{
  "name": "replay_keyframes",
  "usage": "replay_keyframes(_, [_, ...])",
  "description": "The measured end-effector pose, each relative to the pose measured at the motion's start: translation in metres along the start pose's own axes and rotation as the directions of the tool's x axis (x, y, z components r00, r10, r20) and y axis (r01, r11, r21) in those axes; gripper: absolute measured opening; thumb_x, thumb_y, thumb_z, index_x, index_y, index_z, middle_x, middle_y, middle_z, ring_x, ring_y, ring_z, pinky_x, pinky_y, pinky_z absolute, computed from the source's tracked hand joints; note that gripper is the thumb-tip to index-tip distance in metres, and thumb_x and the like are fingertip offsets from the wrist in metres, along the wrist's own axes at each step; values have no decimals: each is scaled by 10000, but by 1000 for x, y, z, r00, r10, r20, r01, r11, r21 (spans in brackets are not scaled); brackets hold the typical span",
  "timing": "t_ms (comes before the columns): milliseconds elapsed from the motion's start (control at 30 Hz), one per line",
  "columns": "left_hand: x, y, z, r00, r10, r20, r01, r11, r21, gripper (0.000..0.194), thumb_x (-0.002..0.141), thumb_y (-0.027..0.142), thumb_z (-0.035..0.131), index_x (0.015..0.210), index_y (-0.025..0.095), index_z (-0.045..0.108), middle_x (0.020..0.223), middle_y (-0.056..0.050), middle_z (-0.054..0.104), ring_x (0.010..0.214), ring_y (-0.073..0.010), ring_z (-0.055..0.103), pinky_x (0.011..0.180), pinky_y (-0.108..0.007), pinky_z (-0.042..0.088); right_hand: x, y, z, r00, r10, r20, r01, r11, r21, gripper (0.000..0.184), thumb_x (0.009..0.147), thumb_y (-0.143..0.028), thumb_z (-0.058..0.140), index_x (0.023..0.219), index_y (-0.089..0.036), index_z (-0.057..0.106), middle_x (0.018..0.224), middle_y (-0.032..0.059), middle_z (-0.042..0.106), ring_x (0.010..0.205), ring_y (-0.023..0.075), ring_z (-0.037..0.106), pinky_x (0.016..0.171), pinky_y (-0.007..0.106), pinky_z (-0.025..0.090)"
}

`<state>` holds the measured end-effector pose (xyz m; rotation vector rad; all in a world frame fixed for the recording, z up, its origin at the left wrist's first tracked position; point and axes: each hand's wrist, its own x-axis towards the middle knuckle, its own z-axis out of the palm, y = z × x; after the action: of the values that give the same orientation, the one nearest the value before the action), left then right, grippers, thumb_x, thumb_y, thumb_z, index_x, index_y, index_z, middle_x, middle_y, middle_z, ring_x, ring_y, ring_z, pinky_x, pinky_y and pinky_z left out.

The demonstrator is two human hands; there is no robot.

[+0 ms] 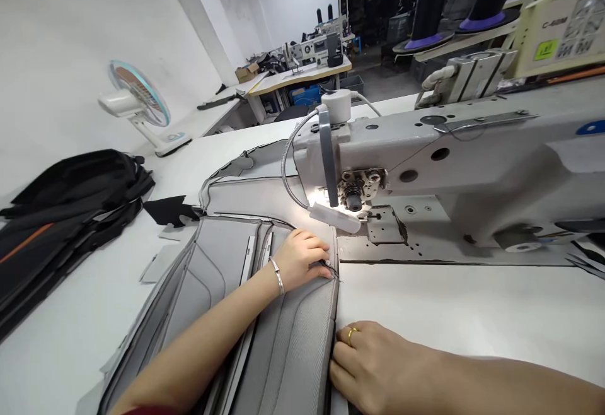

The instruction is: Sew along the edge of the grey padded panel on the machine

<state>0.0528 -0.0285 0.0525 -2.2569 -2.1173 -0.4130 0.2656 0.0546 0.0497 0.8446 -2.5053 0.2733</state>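
A grey padded fabric cover (302, 339) with black piped edges and stitched curves lies across the white table, its far part under the sewing machine's head. My left hand (302, 257), with a bracelet at the wrist, rests on it near the right edge. Its fingers are bent and closed at a seam with loose dark threads. Nearer to me, my right hand (368, 364), wearing a gold ring, has its fingers curled on the cover's right edge; the fingertips are hidden. The sewing machine (378, 156) stands just beyond both hands, its small lamp (334, 217) lit.
Black fabric pieces (85, 194) are heaped on the left, with a fan (137, 103) behind them. Black thread cones (430, 5) stand at the upper right beside a beige control box (562, 30). Another sewing table (302, 77) is farther back.
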Motion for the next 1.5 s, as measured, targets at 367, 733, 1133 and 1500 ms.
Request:
replay_keyframes(367, [12,-18,-1,983,153,-104,-168,974,-151,383,930,519,452,864,180,618,867,-30,670,818,-150,587,794,-292,375,1,6,10,996,81,22,-81,996,-22,136,752,-72,511,645,-155,502,565,28,460,488,171,407,464,301,308])
replay_keyframes(733, [21,-24,-10,953,273,-134,-276,961,-3,463,951,544,373,825,183,633,859,-41,651,761,-152,567,739,-317,350,-1,11,13,995,96,7,-96,994,-46,174,754,-71,493,609,-163,465,590,46,471,531,176,454,482,291,327])
replay_keyframes(1133, [32,-44,7,938,316,-141,-284,936,209,510,969,529,293,830,194,651,878,-45,683,767,-185,594,701,-344,380,3,14,15,979,197,-52,-203,967,-152,127,670,-22,515,648,-143,549,689,121,593,725,256,599,584,298,495])
replay_keyframes(1500, [15,-5,-1,990,117,-75,-104,981,161,325,908,433,483,1022,164,626,1092,-87,638,999,-235,575,862,-381,417,1,9,13,995,90,-39,-95,984,-149,168,706,-92,579,599,-169,476,600,61,506,555,198,493,498,295,386])
